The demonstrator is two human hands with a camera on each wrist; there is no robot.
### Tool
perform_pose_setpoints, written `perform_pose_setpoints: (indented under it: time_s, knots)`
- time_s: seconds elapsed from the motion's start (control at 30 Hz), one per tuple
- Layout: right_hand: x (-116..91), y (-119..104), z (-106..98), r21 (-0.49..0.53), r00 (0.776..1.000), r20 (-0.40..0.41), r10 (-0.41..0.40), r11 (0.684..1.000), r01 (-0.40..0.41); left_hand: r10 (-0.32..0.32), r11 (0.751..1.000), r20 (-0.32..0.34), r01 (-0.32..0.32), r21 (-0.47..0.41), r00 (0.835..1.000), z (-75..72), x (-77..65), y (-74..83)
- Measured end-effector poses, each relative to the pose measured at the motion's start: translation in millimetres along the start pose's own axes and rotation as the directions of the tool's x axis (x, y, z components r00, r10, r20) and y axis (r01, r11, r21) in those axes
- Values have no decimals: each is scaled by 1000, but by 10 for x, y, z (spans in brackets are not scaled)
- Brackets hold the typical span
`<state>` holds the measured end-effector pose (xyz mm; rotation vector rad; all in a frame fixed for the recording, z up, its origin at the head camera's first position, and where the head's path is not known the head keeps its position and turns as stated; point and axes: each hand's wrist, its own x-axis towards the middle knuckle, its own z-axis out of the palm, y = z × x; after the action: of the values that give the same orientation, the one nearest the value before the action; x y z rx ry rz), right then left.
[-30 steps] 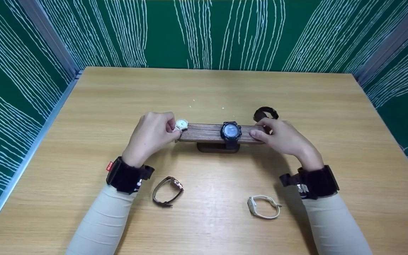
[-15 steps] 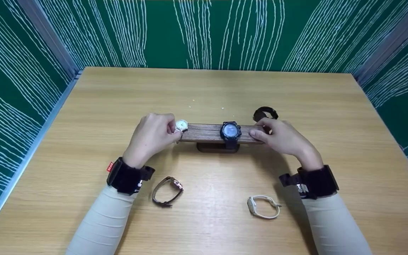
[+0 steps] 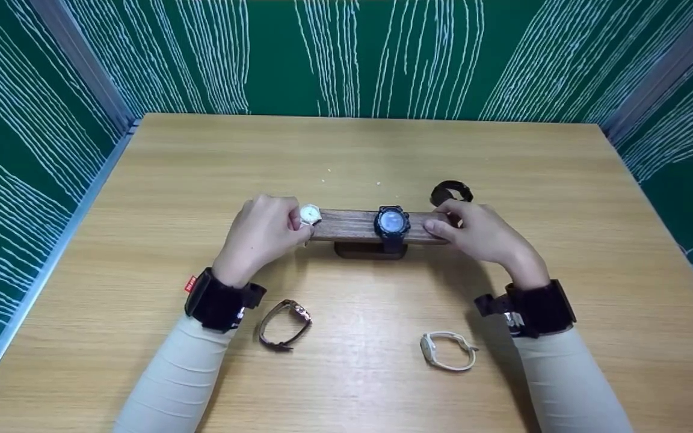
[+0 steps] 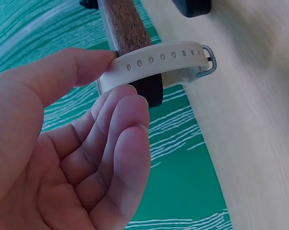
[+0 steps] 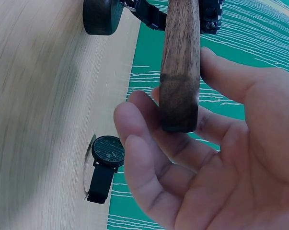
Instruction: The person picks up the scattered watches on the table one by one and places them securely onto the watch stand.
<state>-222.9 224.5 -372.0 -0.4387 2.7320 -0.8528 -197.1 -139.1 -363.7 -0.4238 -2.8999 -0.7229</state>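
Note:
A wooden watch stand's bar [image 3: 346, 225] runs sideways on a dark base [image 3: 355, 251]. My left hand [image 3: 260, 237] pinches a white watch [image 3: 310, 214] at the bar's left end. In the left wrist view its pale strap [image 4: 158, 62] loops round the bar, whose dark end pokes out, and a metal buckle [image 4: 209, 61] hangs off the far side. My right hand [image 3: 482, 234] holds the bar's right end between thumb and fingers; the right wrist view shows that wooden end [image 5: 179, 100] among the fingers. A chunky black watch [image 3: 392, 221] is strapped on the bar right of centre.
Behind the right hand lies another black watch [image 3: 452, 192]. Nearer me on the wooden table [image 3: 358, 385] are a dark-strapped watch [image 3: 286, 326] at left and a second white watch [image 3: 447, 351] at right. Green panels with white streaks [image 3: 346, 60] enclose the table.
My left hand has shifted slightly right and toward me, sliding the white watch a little further along the bar. The right hand, stand and other watches stay put.

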Motion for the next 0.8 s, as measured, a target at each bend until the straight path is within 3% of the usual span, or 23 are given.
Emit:
perform_pose_setpoints:
  time_s: [0.8]
  knots:
    - [2,-1,3,-6,1000,1,12,1000,-12,-16,1000,-1,16,13,1000,74,-2,63]
